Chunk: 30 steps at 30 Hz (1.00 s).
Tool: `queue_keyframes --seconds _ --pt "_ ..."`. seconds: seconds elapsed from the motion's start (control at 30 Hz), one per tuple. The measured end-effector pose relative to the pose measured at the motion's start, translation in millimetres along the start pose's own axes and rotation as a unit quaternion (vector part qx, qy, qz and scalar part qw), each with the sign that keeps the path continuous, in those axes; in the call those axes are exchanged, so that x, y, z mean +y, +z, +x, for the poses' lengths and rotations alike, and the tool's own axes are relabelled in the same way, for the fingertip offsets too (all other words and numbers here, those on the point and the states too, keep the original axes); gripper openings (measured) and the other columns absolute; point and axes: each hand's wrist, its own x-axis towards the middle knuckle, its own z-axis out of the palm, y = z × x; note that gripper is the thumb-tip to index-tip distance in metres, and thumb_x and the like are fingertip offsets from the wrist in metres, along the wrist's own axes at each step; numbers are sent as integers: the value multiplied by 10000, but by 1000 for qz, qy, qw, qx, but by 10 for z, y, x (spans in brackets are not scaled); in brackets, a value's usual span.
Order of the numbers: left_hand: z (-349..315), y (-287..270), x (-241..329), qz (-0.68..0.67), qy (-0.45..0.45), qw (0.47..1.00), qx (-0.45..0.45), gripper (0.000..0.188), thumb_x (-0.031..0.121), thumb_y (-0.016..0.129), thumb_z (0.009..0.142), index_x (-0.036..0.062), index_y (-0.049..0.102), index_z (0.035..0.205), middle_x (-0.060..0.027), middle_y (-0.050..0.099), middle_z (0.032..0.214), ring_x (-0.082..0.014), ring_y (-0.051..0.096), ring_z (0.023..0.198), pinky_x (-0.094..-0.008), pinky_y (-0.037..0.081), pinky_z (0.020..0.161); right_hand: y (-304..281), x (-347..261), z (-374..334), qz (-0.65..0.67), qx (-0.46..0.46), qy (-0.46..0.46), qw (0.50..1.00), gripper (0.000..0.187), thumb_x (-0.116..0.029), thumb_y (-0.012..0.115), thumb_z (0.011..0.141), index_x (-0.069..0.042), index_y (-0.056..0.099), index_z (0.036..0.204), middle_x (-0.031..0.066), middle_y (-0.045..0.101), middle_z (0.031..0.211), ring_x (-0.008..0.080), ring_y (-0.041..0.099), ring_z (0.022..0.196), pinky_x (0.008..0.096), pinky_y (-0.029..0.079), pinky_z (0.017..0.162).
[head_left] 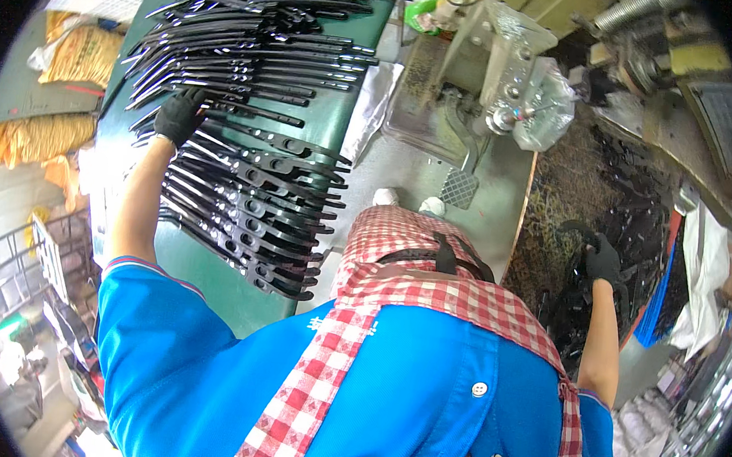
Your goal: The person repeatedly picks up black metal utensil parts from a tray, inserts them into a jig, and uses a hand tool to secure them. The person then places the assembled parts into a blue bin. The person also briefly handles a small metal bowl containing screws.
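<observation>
While the worker stood between a green-topped table (193, 266) and a dark, worn work surface (550, 210), both arms were extended outward, one to either side. Each hand wore a dark glove.

The left hand (181, 117) lay on the table side, at the near ends of the black metal bars (241, 61). It was in contact with the pile; its fingers pointed toward the bars, but whether they pinched one or merely rested there could not be told. These slender, bent bars lay side by side across the upper part of the tabletop, partly overlapping. Below them, nearer the worker, lay a row of flat black levers with round holes (249, 223), their ends reaching the table's right edge.

The right hand (604, 260) was over the dark surface, among loose black metal parts (634, 195). A curved black piece (576, 232) showed just beside its fingers; whether they closed on that piece could not be determined, dark glove and dark parts being hard to separate.

Between the stations, a foot pedal with a crosshatched plate (459, 189) stood ahead of the worker's white shoe tips (385, 197). Clear plastic (546, 109) hung at the machine head. Yellow woven sacks (81, 54) lay beyond the table's left side.
</observation>
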Motion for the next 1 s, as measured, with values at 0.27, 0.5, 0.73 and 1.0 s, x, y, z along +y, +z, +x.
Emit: queue_keyframes --seconds 0.27,0.5,0.73,1.0 --pt "408 -744 610 -100 105 979 144 360 44 605 745 136 534 1085 -97 574 925 -308 580 846 -399 488 641 632 847 368 686 116 62 716 355 -201 568 881 -37 539 1193 61 604 1011 184 580 891 308 459 824" --pt "992 -1906 2009 -305 222 921 97 396 139 636 803 115 557 1190 -151 646 959 -312 643 792 -365 513 667 -709 -1431 -164 525 86 -222 817 386 -51 636 819 -60 439 1151 83 548 999 190 560 919 328 503 746" --pt "1170 -2468 2647 -350 269 891 105 312 297 583 863 59 596 1064 -151 621 771 -345 609 708 -405 473 609 -1308 -2045 -432 335 -10 -338 879 310 -186 703 783 -22 580 1016 111 591 752 192 565 657 308 460 630" --pt "1206 -2535 2748 -213 293 931 47 297 375 530 886 85 593 873 -145 543 606 -342 569 572 -423 424 508 -1650 -2206 -407 113 59 -363 923 341 -326 727 743 -65 622 937 127 595 655 270 610 607 336 457 566"
